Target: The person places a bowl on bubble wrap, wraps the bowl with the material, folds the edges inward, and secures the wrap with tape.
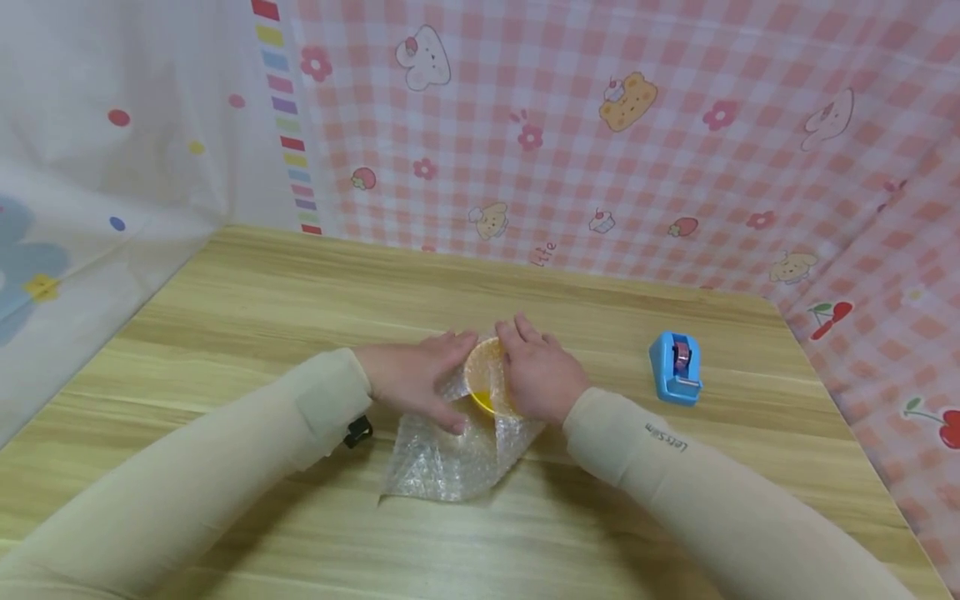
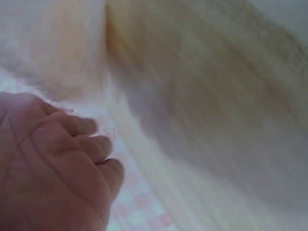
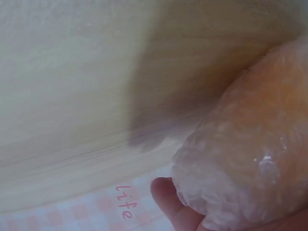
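A round yellow container (image 1: 483, 402) stands on the table, partly covered by clear bubble wrap (image 1: 442, 467); its exact kind is hard to tell under the wrap. On its left, my left hand (image 1: 416, 375) rests against the wrap, thumb spread from the fingers. In the left wrist view the fingers (image 2: 103, 144) are loosely bent. My right hand (image 1: 543, 375) holds the wrap against the container's right side, its thumb hidden. In the right wrist view, a finger (image 3: 166, 195) bends round the wrapped container (image 3: 260, 149). A loose part of the wrap spreads toward me.
A blue tape dispenser (image 1: 675, 371) stands to the right on the wooden table (image 1: 315, 292). A small black object (image 1: 358, 431) shows beneath my left wrist. Patterned pink checked cloth (image 1: 562, 183) rises behind the table, and pale cloth (image 1: 112, 108) hangs at left.
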Demonstrator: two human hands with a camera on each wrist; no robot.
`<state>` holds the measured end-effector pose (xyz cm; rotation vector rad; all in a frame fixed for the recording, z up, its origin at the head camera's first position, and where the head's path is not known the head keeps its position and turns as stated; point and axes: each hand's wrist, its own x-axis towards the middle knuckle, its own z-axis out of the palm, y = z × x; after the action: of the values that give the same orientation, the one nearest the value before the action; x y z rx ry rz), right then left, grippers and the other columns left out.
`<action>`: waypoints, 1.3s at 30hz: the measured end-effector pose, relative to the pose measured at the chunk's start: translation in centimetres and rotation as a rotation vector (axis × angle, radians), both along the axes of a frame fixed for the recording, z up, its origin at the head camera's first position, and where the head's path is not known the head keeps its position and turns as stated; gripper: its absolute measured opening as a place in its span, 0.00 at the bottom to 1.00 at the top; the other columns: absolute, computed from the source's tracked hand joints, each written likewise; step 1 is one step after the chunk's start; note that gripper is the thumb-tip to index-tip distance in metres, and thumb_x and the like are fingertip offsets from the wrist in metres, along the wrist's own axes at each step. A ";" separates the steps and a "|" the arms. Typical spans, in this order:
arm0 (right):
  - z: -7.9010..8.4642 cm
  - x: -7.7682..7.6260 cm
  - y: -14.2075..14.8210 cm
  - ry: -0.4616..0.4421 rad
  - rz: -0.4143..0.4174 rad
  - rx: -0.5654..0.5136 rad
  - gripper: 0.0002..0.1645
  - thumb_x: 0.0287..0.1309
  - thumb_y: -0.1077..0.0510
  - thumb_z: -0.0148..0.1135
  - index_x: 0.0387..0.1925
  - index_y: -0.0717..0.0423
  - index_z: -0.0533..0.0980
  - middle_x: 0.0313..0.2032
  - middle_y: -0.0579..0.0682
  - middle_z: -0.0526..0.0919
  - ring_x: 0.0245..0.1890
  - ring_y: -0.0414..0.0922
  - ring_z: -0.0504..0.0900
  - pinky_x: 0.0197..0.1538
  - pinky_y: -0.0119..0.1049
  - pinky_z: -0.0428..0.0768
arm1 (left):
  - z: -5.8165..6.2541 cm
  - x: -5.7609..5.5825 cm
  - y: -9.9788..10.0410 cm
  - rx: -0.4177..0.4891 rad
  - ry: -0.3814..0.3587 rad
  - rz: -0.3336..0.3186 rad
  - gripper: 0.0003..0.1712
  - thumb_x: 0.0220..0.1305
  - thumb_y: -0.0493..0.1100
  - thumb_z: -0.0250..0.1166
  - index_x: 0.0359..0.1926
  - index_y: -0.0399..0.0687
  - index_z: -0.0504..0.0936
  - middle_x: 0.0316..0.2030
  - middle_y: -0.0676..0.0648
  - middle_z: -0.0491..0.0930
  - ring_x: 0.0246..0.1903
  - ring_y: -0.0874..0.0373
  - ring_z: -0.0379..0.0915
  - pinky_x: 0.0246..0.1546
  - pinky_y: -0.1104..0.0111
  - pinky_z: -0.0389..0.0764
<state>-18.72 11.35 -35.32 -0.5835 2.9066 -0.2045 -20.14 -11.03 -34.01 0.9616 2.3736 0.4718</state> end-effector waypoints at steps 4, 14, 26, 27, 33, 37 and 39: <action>-0.2 0.0 -0.1 0.001 -0.045 -0.026 0.33 0.83 0.55 0.39 0.82 0.59 0.54 0.81 0.64 0.57 0.84 0.57 0.51 0.81 0.59 0.60 | 0.1 0.0 -0.6 0.003 -0.044 0.006 0.71 0.60 0.56 0.77 0.85 0.43 0.36 0.85 0.41 0.41 0.84 0.43 0.43 0.83 0.52 0.48; -0.2 0.4 -0.6 -0.017 -0.141 -0.018 0.34 0.83 0.52 0.35 0.83 0.58 0.52 0.82 0.67 0.52 0.80 0.63 0.59 0.79 0.60 0.63 | 0.5 0.0 -1.9 -0.104 -0.026 0.038 0.61 0.66 0.56 0.72 0.85 0.40 0.45 0.80 0.37 0.60 0.76 0.42 0.64 0.79 0.51 0.64; -0.1 0.6 -0.5 0.003 -0.175 -0.029 0.32 0.83 0.54 0.38 0.79 0.64 0.56 0.77 0.75 0.58 0.55 0.70 0.85 0.55 0.60 0.86 | 0.6 0.0 -1.8 -0.083 0.052 0.022 0.37 0.68 0.48 0.72 0.75 0.56 0.71 0.62 0.48 0.84 0.61 0.51 0.81 0.68 0.52 0.79; -0.1 0.6 -0.5 0.010 -0.170 -0.024 0.31 0.83 0.55 0.39 0.78 0.66 0.57 0.76 0.77 0.60 0.54 0.70 0.85 0.53 0.60 0.87 | 0.6 0.0 -1.8 -0.083 0.067 0.018 0.36 0.68 0.48 0.72 0.75 0.55 0.72 0.62 0.47 0.84 0.61 0.50 0.81 0.67 0.51 0.79; 0.0 0.9 -0.3 0.064 -0.150 0.012 0.26 0.80 0.57 0.44 0.68 0.72 0.64 0.63 0.79 0.74 0.49 0.67 0.86 0.40 0.57 0.89 | 0.5 -0.2 -2.0 -0.089 0.136 0.039 0.32 0.69 0.47 0.69 0.72 0.50 0.75 0.61 0.46 0.85 0.61 0.49 0.81 0.68 0.52 0.79; 0.1 1.0 -0.4 0.063 -0.163 0.015 0.25 0.79 0.57 0.44 0.67 0.71 0.65 0.61 0.78 0.75 0.40 0.63 0.87 0.38 0.57 0.89 | 0.6 -0.4 -2.3 -0.089 0.127 0.081 0.25 0.69 0.46 0.68 0.65 0.53 0.80 0.53 0.50 0.87 0.51 0.54 0.83 0.60 0.53 0.83; 0.2 1.0 -0.4 0.047 -0.183 0.013 0.26 0.79 0.57 0.43 0.68 0.70 0.65 0.64 0.79 0.73 0.39 0.63 0.88 0.41 0.58 0.89 | 0.6 -0.4 -2.5 -0.086 0.111 0.100 0.20 0.68 0.45 0.68 0.60 0.52 0.83 0.48 0.52 0.88 0.45 0.57 0.83 0.54 0.56 0.84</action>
<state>-17.70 10.91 -35.11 -0.3239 3.0044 -0.1972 -20.56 -13.49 -33.42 0.8540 2.5288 0.3589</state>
